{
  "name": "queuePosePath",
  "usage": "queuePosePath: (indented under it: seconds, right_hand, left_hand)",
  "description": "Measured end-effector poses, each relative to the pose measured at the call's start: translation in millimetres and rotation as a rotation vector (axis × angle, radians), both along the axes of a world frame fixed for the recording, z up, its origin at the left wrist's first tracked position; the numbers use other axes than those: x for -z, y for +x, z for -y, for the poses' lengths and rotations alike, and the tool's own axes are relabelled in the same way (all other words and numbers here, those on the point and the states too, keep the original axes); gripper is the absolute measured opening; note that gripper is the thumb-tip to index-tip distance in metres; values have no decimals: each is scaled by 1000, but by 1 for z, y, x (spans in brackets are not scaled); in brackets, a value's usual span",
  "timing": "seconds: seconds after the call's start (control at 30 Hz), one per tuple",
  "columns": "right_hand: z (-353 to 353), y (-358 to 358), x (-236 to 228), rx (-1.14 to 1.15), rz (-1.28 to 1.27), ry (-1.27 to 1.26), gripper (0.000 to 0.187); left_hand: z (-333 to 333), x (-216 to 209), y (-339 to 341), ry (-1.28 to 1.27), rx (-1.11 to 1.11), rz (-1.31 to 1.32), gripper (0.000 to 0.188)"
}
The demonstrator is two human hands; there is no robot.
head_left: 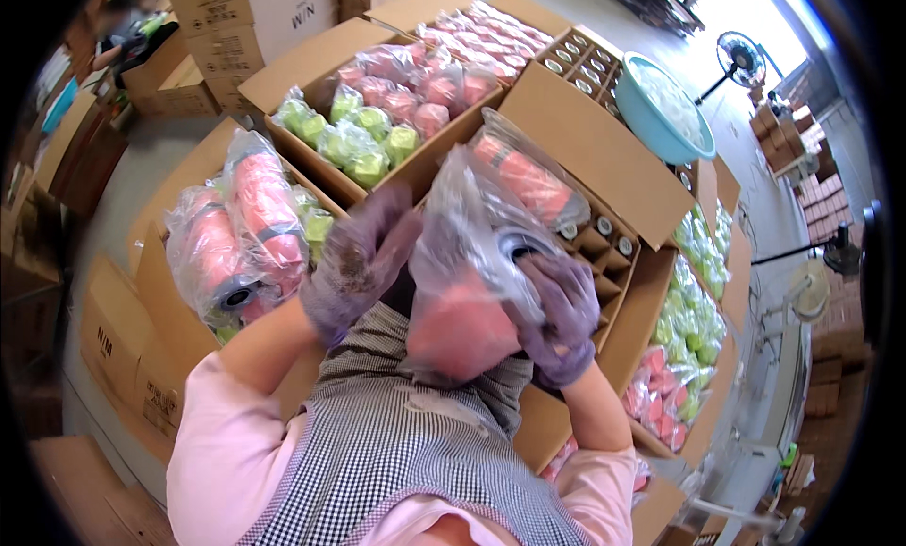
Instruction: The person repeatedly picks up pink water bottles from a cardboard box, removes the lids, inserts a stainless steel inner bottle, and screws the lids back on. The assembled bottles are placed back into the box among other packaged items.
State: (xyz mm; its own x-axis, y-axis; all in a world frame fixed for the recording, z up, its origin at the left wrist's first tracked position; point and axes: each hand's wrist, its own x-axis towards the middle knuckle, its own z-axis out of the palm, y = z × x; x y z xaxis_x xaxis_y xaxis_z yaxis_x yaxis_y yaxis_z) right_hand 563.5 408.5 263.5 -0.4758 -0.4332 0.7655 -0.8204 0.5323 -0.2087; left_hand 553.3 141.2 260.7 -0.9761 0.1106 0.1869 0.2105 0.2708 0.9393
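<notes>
A bagged pink cylinder (462,331) with a grey ring-shaped end hangs in front of my apron, wrapped in loose clear plastic. Its ring end is gripped by my right hand (563,315), in a stained purple glove. My left hand (359,261), gloved the same way, is beside the bag with fingers stretched out and blurred; it holds nothing I can see. Just beyond the bag, another bagged pink cylinder (528,173) lies on a divided carton (618,296). More bagged pink cylinders (266,201) with grey bands rest in an open carton to my left.
Beyond my hands stands a carton of green and pink bagged pieces (368,131). A light blue basin (661,121) sits on cartons at the far right, near a fan (739,59). Cartons of green and pink bagged pieces (689,329) line my right side. Another person works far left.
</notes>
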Motion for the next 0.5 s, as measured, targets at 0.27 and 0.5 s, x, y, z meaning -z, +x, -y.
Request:
queuePosePath:
  seconds: [0.27,0.5]
  right_hand:
    - [26,10,-36,-369,-177,265,39]
    - [-8,-55,1,-170,247,-198,31]
  left_hand:
    - [-25,112,66,1127,594,1207,58]
    - [23,70,-42,1472,340,865,32]
